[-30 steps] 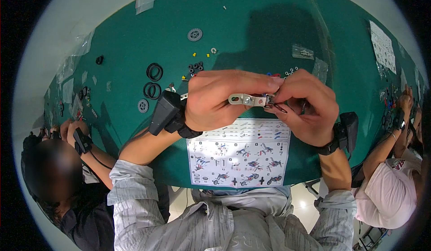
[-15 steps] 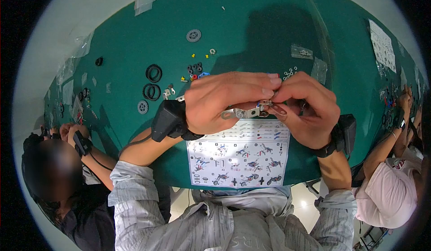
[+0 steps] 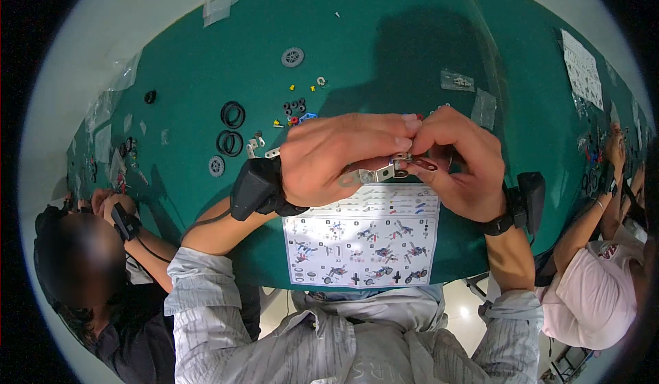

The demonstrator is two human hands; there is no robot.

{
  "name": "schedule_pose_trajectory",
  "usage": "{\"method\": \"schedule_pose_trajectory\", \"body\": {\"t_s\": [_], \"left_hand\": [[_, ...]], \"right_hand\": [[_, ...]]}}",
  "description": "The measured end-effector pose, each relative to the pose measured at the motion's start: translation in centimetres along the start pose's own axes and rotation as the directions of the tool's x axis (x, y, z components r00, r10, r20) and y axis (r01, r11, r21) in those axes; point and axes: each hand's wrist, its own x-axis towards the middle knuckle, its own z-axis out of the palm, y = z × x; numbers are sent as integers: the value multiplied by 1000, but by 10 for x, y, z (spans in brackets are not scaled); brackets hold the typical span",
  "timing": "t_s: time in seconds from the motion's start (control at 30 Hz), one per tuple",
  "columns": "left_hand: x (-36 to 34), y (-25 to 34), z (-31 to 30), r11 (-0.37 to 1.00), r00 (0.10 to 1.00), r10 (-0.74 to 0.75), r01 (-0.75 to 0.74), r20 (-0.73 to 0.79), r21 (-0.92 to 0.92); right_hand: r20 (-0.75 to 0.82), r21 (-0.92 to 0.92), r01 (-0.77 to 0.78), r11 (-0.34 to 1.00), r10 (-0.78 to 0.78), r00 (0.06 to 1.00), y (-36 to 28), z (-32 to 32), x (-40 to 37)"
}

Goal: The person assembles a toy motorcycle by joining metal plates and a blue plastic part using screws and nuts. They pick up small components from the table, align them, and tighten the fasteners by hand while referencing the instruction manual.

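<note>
My left hand point(image 3: 329, 154) is closed around a small metal bracket assembly point(image 3: 384, 173) of perforated silvery strips, held above the instruction sheet's upper edge. A dark ring-like part shows at its right end. My right hand point(image 3: 460, 167) meets it there, thumb and forefinger pinched together at a reddish strip with holes point(image 3: 422, 163) that sticks out of the assembly. Fingers of both hands touch at the top and hide part of the joint. Below lies the printed instruction sheet point(image 3: 360, 246) with pictured steps.
Black tyres point(image 3: 232, 115), a grey wheel point(image 3: 292, 57), small black bushings point(image 3: 294, 106) and metal brackets point(image 3: 257, 140) lie to the left. A plastic bag of screws point(image 3: 457, 80) is at the upper right. Co-workers sit on both sides, one in a pink sleeve point(image 3: 583, 301).
My right hand has shifted slightly left and up, and its fingers have turned a little at the joint. My left hand keeps its hold. The whole view has moved slightly.
</note>
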Motion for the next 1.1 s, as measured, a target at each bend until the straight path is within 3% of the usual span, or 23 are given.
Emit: {"method": "schedule_pose_trajectory", "body": {"t_s": [0.17,0.27,0.47,0.77,1.1], "left_hand": [[-2,3,0,999,999,-41,41,10,13],[-2,5,0,999,999,-39,39,0,36],[-1,5,2,999,999,-35,35,-10,-3],[3,5,9,990,993,64,-51,-97,133],[2,3,7,992,996,60,-51,-72,116]], "right_hand": [[-130,-45,157,987,-161,978,9,7,1],[-106,-114,207,972,-219,970,4,4,2],[-96,-166,183,969,-200,975,1,1,-6],[-106,-137,245,960,-260,960,-1,-3,-4],[-65,-111,202,973,-210,976,-1,-4,-3]]}}
